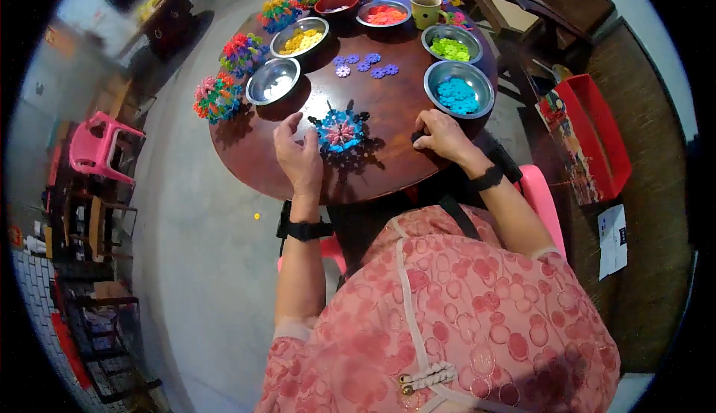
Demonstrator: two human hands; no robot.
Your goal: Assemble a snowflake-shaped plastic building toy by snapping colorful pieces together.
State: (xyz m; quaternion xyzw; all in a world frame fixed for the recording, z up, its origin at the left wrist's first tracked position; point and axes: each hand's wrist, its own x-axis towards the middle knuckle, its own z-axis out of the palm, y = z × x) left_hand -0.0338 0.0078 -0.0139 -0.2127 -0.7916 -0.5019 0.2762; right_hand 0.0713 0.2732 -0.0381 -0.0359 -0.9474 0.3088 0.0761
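Note:
A round assembly of interlocking plastic snowflake discs [341, 134], pink in the middle, blue around it and black at the tips, sits on the round brown table [380, 163]. My left hand [300, 152] is just left of it, fingers apart and holding nothing. My right hand [443, 135] is at the table's right side with its fingers curled together. A small black snowflake disc [416, 137] shows at its fingertips, partly hidden. Several loose purple snowflake discs [365, 66] lie beyond the assembly.
Metal bowls hold white [257, 98], yellow [278, 47], red-orange [406, 19], green [477, 46] and blue discs [488, 99]. Finished colourful disc balls [218, 98] line the far left edge. A yellow-green cup [425, 11] and a red bowl [336, 2] stand at the back.

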